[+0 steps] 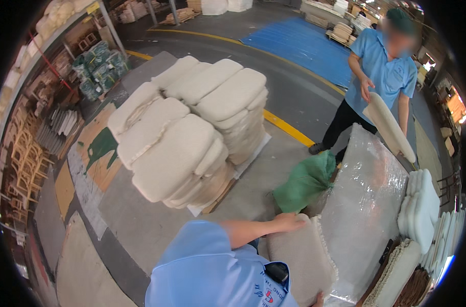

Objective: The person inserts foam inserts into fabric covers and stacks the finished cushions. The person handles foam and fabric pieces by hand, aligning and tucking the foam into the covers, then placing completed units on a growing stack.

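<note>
A beige, fuzzy-edged cushion (298, 256) is in front of my body, beside a table wrapped in clear film (363, 215). My left hand (289, 223) grips its far end, the fingers slightly blurred. At the near end, part of my right hand (319, 299) shows at the cushion's edge; the rest is out of the picture. Beyond the cushion, a green woven sack (305, 181) lies against the table's left side. Across the table, a co-worker in a blue shirt (384, 71) holds a similar cushion (389, 125) in both hands.
Tall stacks of cream cushions (174, 153) stand on a pallet to the left. Pale blue pads (418, 210) and a thick cream pad (394, 276) are at the table's right. Chair frames (26, 148) line the far left. A blue sheet (299, 46) covers floor behind.
</note>
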Demonstrator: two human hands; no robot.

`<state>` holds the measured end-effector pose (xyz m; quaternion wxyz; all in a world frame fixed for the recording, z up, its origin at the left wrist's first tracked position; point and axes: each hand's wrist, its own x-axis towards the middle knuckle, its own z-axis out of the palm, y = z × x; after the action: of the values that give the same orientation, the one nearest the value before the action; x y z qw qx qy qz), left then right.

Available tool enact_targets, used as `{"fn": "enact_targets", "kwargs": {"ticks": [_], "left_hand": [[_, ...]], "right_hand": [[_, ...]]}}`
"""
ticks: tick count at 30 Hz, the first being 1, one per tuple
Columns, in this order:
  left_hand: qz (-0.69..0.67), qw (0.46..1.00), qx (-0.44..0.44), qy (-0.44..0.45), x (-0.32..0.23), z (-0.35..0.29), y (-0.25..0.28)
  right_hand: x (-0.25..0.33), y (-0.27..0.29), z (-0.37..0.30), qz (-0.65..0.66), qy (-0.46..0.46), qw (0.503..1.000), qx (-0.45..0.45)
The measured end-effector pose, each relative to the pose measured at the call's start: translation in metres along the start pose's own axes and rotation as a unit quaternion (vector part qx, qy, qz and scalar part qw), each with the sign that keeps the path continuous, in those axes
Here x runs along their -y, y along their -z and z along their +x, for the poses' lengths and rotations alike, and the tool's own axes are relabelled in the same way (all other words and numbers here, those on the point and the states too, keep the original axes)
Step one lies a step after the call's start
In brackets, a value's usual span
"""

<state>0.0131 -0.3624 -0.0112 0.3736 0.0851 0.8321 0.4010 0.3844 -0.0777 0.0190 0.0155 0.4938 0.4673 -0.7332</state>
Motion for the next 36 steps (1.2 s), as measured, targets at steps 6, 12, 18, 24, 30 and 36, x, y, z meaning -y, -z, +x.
{"fn": "enact_targets", "kwargs": {"ticks": [6, 12, 18, 24, 30, 36], "left_hand": [[-0.099, 0.987, -0.052, 0.115, 0.115, -0.112, 0.018], [-0.166, 0.972, -0.148, 0.079, 0.152, -0.175, 0.060], [-0.169, 0.960, -0.218, -0.056, 0.192, -0.230, 0.184], [-0.419, 0.885, -0.146, -0.143, 0.264, -0.311, 0.330], [-0.686, 0.663, -0.128, -0.273, 0.315, -0.371, 0.407], [-0.603, 0.731, -0.211, -0.238, 0.330, -0.404, 0.433]], "right_hand": [[-0.033, -0.045, -0.005, -0.043, -0.038, 0.993, 0.105], [-0.040, -0.138, -0.013, -0.075, -0.014, 0.980, 0.183], [-0.048, -0.266, -0.026, -0.089, 0.021, 0.958, 0.270], [-0.015, -0.391, -0.055, -0.004, 0.168, 0.914, 0.368], [-0.017, -0.578, -0.145, 0.207, 0.245, 0.735, 0.597], [-0.151, -0.751, -0.201, 0.120, 0.130, 0.869, 0.463]]}}
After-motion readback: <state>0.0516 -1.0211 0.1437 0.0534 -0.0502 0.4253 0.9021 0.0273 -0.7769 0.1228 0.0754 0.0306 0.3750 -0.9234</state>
